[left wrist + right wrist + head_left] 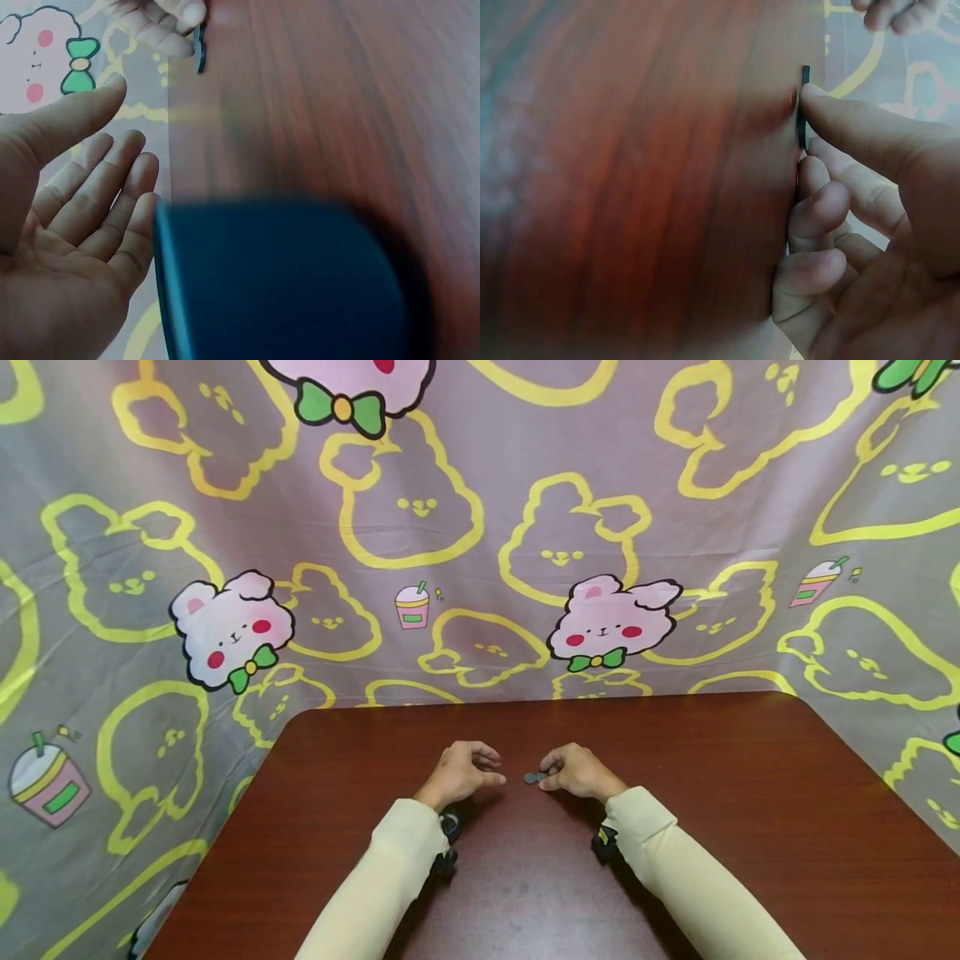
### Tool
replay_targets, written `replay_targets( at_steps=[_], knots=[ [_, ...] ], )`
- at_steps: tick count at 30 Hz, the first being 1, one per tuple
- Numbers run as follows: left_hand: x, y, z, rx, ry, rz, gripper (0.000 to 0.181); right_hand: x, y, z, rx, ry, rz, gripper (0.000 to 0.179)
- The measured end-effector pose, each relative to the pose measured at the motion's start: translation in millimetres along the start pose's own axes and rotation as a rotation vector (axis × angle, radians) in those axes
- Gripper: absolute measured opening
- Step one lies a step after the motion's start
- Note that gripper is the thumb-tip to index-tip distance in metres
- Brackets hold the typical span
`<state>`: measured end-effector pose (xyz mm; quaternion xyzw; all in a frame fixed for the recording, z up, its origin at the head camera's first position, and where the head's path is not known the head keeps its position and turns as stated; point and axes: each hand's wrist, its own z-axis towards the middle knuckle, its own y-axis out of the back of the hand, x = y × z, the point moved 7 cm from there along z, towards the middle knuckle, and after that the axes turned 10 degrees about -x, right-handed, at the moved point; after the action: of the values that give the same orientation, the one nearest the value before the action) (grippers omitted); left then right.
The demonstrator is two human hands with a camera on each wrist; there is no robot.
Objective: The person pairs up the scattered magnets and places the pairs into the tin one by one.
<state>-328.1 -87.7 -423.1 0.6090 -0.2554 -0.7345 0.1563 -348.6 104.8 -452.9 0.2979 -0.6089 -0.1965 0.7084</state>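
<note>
Two small, flat, dark discs point(530, 778) lie side by side on the brown table, seen edge-on as a thin dark strip point(805, 112) in the right wrist view. My right hand point(576, 772) pinches them at their right side, the thumb point(840, 120) against one face and the forefinger near the lower end. Its other fingers are curled, with their backs along the tabletop. My left hand point(463, 772) is just left of the discs, apart from them, holding nothing; the left wrist view shows its palm and loosely bent fingers point(97, 187).
The brown wooden table point(712, 752) spreads around both hands. A patterned cloth point(465, 593) with rabbits and drink cups hangs behind and along the sides. Dark wrist devices point(450, 825) sit at both cuffs; one fills much of the left wrist view.
</note>
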Motion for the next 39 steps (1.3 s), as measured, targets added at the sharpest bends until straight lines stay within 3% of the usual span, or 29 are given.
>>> replay_targets(
  at_steps=[11,18,31,39],
  knots=[
    [26.5,38.6,-23.2,-0.023,0.029,0.016,0.037,0.4,0.8,0.6,0.008,0.002,-0.018,0.023],
    [30.1,55.3,-34.1,-0.003,0.006,-0.002,0.043,2.6,0.9,0.1,0.005,0.012,-0.018,0.021],
    [46.6,57.1,-59.5,0.139,-0.012,-0.065,0.06,1.9,2.5,0.7,-0.008,0.005,-0.009,0.016],
    [54.4,57.5,-67.8,0.129,-0.061,-0.065,0.061,1.8,0.8,1.9,-0.011,-0.032,0.025,0.013]
  ],
)
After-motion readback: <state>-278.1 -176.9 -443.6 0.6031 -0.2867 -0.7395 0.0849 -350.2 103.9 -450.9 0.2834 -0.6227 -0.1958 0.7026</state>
